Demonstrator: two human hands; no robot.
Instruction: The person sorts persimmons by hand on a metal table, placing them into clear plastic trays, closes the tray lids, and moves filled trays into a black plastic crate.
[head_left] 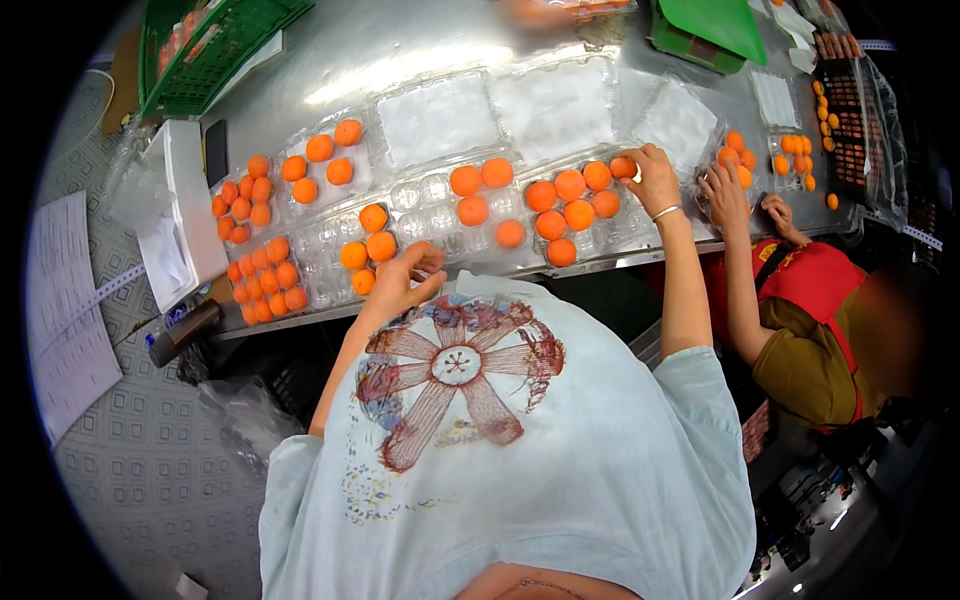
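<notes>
Clear plastic clamshell trays [430, 190] lie in a row on a steel table [400, 50], each partly filled with round orange balls. My right hand [655, 182] reaches to the far right tray [620, 235] and pinches an orange ball [622, 167] at its top corner, beside several balls lying in it. My left hand [402, 278] rests at the near edge of the table, fingers curled next to the balls [367, 248] of a middle tray. Whether it holds a ball is hidden.
A co-worker in red and olive [810, 330] sits at my right, with hands [725, 190] at a small tray of balls. A green crate [205, 45] stands far left, a white box [185, 205] at the left edge, a green board [715, 25] and a black tray [850, 120] at the far right.
</notes>
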